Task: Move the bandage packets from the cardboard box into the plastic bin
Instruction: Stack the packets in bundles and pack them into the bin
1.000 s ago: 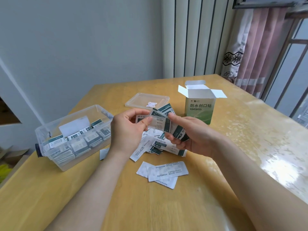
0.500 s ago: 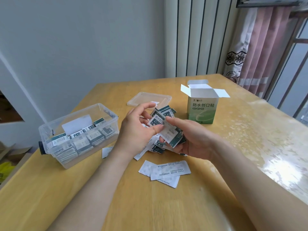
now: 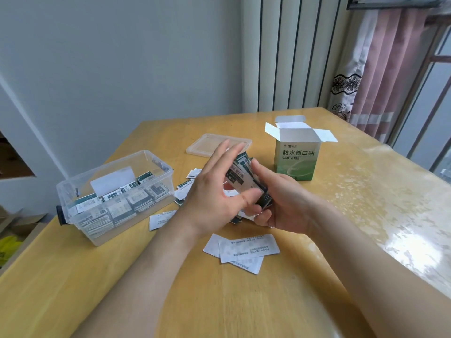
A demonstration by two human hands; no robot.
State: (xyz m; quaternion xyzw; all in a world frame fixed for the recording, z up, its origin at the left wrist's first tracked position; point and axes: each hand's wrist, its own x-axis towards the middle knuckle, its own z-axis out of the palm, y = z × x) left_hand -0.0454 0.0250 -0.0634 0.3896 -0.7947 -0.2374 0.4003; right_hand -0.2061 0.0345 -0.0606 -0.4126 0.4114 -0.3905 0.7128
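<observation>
A stack of green-and-white bandage packets is held upright above the middle of the table. My right hand grips the stack from the right and below. My left hand has its fingers spread and fairly straight, the thumb pressing the front of the stack. The green cardboard box stands open behind my right hand. The clear plastic bin at the left holds several packets in rows. Loose packets lie on the table in front of my hands, and more loose packets lie behind my left hand.
The bin's clear lid lies flat behind my hands. The wooden table has a glossy cover on its right side. Pink curtains and a window frame stand at the far right, and a wall runs behind the table.
Both hands rose slightly with the stack. My left hand's fingers straightened and spread, and the stack tilted more upright between the two hands.
</observation>
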